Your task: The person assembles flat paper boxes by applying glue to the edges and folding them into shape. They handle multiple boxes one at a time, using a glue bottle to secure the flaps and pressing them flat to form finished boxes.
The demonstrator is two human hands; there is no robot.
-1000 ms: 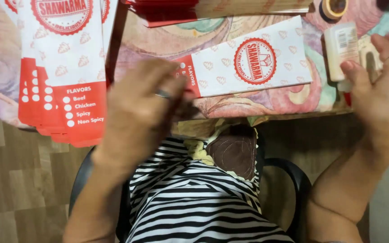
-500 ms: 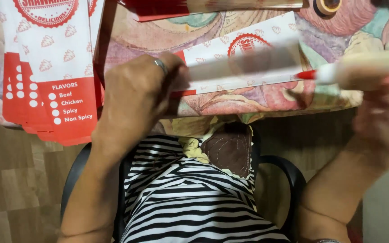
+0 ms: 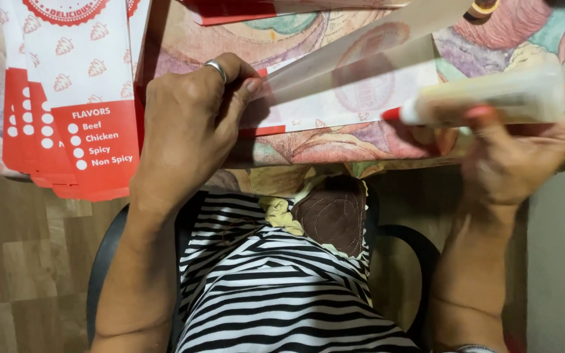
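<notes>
From the head view we see a white paper sleeve with red edge and round emblem, blurred, lying on the patterned tablecloth. Our left hand pinches its left end, fingertips pressed together. Our right hand grips a pale glue bottle with a red tip, just right of the sleeve.

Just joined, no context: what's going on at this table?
A seated person works at a table with a patterned cloth. The left hand pins one end of a flat red-and-white paper sleeve, which is motion-blurred. The right hand holds a white glue bottle with a red tip sideways over it. A stack of similar sleeves hangs over the table edge at left.
</notes>
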